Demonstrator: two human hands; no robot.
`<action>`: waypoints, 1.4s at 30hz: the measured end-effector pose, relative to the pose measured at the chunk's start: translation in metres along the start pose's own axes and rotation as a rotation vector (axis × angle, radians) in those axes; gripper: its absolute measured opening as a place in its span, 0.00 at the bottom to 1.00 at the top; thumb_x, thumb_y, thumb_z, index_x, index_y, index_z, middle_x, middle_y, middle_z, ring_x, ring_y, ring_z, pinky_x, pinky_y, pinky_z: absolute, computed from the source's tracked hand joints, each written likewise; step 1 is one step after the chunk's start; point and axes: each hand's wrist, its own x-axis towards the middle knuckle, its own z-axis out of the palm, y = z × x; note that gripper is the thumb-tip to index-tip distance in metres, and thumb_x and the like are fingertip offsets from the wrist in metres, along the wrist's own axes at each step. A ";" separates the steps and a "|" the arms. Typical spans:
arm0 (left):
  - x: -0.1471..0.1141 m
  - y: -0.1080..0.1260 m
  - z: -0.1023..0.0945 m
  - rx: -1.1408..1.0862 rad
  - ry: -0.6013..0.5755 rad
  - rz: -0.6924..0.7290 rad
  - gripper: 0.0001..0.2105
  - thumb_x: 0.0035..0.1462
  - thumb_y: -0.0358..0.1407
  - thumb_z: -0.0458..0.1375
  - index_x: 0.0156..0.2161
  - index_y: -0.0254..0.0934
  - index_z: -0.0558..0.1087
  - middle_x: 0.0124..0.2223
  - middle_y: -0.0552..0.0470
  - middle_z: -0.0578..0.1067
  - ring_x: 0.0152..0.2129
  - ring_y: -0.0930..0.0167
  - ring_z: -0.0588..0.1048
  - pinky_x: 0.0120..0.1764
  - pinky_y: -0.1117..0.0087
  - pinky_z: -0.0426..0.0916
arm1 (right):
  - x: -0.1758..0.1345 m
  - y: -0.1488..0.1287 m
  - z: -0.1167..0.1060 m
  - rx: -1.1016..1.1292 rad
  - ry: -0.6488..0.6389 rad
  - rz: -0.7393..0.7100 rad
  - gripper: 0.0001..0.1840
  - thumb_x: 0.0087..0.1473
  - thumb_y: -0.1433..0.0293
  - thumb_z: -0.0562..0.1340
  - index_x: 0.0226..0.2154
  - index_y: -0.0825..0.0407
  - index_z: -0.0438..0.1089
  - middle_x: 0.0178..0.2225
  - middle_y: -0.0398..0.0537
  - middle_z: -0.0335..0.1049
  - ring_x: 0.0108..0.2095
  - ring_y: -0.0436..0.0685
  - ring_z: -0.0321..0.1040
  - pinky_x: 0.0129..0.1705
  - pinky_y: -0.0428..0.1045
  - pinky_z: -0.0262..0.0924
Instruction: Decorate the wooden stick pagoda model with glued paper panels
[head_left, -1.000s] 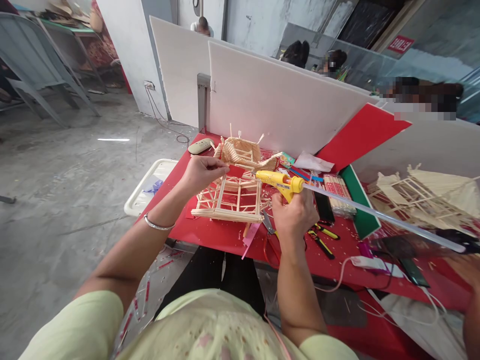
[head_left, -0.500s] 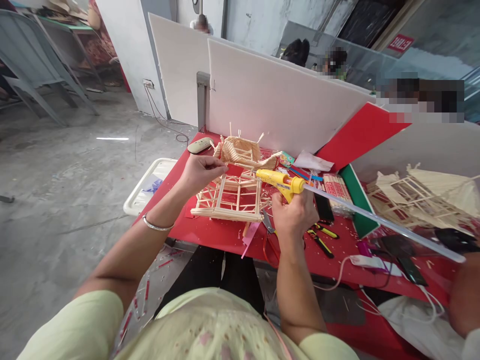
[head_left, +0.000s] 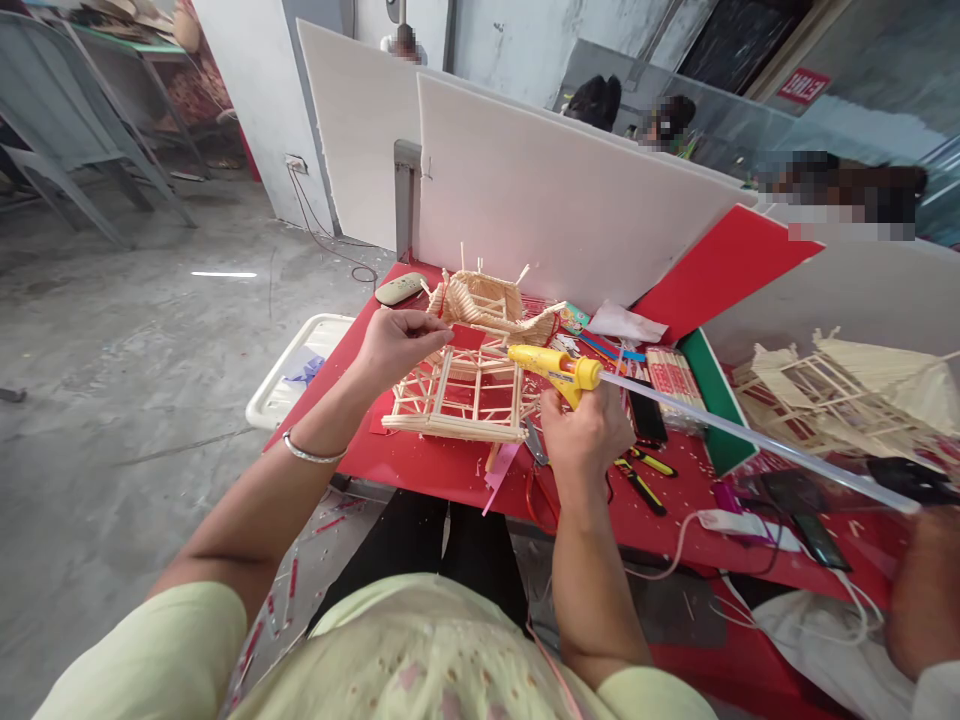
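Observation:
A yellow hot glue gun (head_left: pixel 559 368) is gripped in my right hand (head_left: pixel 589 432), its nozzle pointing left. From its back end a long clear glue stick (head_left: pixel 750 432) reaches out to the right. My left hand (head_left: pixel 401 348) is closed in a pinch above the upper left corner of a frame of thin wooden sticks (head_left: pixel 457 433); whatever its fingertips hold is too small to make out. The stick frame lies on the red table (head_left: pixel 420 470), with the nozzle close to its upper right corner. Behind it sits a second stick model (head_left: pixel 487 300) with curved edges.
Scissors (head_left: pixel 536 445), yellow-and-black cutters (head_left: pixel 641 485) and a dark phone (head_left: pixel 646 412) lie right of the frame. White foam boards (head_left: pixel 555 190) stand along the back. A green panel (head_left: pixel 720 405) divides off another stick model (head_left: pixel 840 390). A co-worker's arm (head_left: pixel 926 590) is at far right.
The glue gun in my right hand has shifted slightly left and down. My left hand keeps its pinch in nearly the same place. The co-worker's arm at right has moved a little.

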 end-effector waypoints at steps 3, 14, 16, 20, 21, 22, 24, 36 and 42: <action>-0.001 -0.002 -0.001 -0.012 0.019 -0.004 0.10 0.47 0.41 0.69 0.29 0.35 0.82 0.20 0.57 0.65 0.19 0.78 0.58 0.22 0.71 0.52 | 0.000 -0.003 0.002 0.011 -0.006 0.004 0.08 0.55 0.67 0.64 0.35 0.54 0.73 0.29 0.51 0.68 0.30 0.59 0.67 0.31 0.51 0.61; -0.002 -0.009 -0.007 -0.043 0.080 0.009 0.09 0.47 0.41 0.70 0.29 0.37 0.82 0.21 0.55 0.69 0.20 0.77 0.62 0.23 0.72 0.55 | 0.000 -0.006 -0.001 -0.031 0.045 -0.027 0.09 0.55 0.67 0.63 0.39 0.54 0.72 0.30 0.50 0.70 0.30 0.58 0.68 0.28 0.49 0.58; -0.002 -0.008 -0.007 -0.046 0.076 0.011 0.08 0.47 0.41 0.70 0.29 0.37 0.82 0.21 0.55 0.69 0.20 0.77 0.62 0.23 0.72 0.55 | 0.000 -0.004 -0.002 -0.049 0.069 -0.027 0.09 0.55 0.67 0.63 0.38 0.53 0.72 0.30 0.49 0.70 0.29 0.57 0.68 0.28 0.49 0.57; -0.005 -0.006 -0.006 -0.052 0.081 -0.015 0.09 0.47 0.41 0.70 0.29 0.37 0.82 0.21 0.55 0.69 0.20 0.77 0.60 0.23 0.72 0.55 | -0.001 -0.006 -0.001 -0.043 0.065 -0.036 0.09 0.55 0.68 0.63 0.39 0.54 0.73 0.30 0.50 0.71 0.30 0.58 0.69 0.29 0.49 0.59; -0.005 -0.005 -0.007 -0.052 0.088 -0.026 0.09 0.47 0.41 0.70 0.29 0.37 0.82 0.22 0.55 0.69 0.20 0.77 0.61 0.23 0.71 0.56 | -0.001 -0.008 0.000 -0.030 0.053 -0.037 0.10 0.55 0.68 0.63 0.40 0.54 0.73 0.30 0.50 0.71 0.31 0.58 0.70 0.30 0.49 0.59; -0.006 -0.004 -0.007 -0.051 0.096 -0.034 0.09 0.47 0.41 0.70 0.29 0.37 0.82 0.22 0.55 0.70 0.20 0.77 0.61 0.23 0.71 0.56 | -0.001 -0.011 0.000 -0.016 0.041 -0.039 0.10 0.56 0.68 0.63 0.40 0.55 0.73 0.31 0.51 0.72 0.31 0.59 0.70 0.30 0.50 0.60; -0.008 -0.003 -0.008 -0.047 0.109 -0.036 0.09 0.47 0.41 0.70 0.30 0.37 0.83 0.23 0.54 0.71 0.21 0.76 0.62 0.24 0.71 0.57 | 0.000 -0.017 0.001 0.014 0.026 -0.048 0.10 0.56 0.68 0.63 0.41 0.55 0.73 0.32 0.52 0.72 0.32 0.59 0.71 0.30 0.50 0.61; -0.010 -0.006 -0.017 -0.076 0.128 -0.007 0.09 0.48 0.41 0.69 0.31 0.38 0.83 0.24 0.54 0.71 0.22 0.76 0.61 0.24 0.70 0.55 | 0.003 -0.033 0.000 0.069 -0.006 -0.081 0.09 0.57 0.68 0.62 0.40 0.55 0.72 0.32 0.53 0.73 0.31 0.59 0.70 0.30 0.51 0.61; -0.012 -0.006 -0.018 -0.094 0.131 -0.022 0.10 0.47 0.42 0.69 0.31 0.37 0.83 0.25 0.53 0.72 0.22 0.77 0.61 0.24 0.70 0.55 | 0.003 -0.031 -0.003 0.124 -0.045 -0.056 0.10 0.58 0.69 0.61 0.42 0.55 0.73 0.33 0.53 0.72 0.32 0.59 0.69 0.31 0.51 0.61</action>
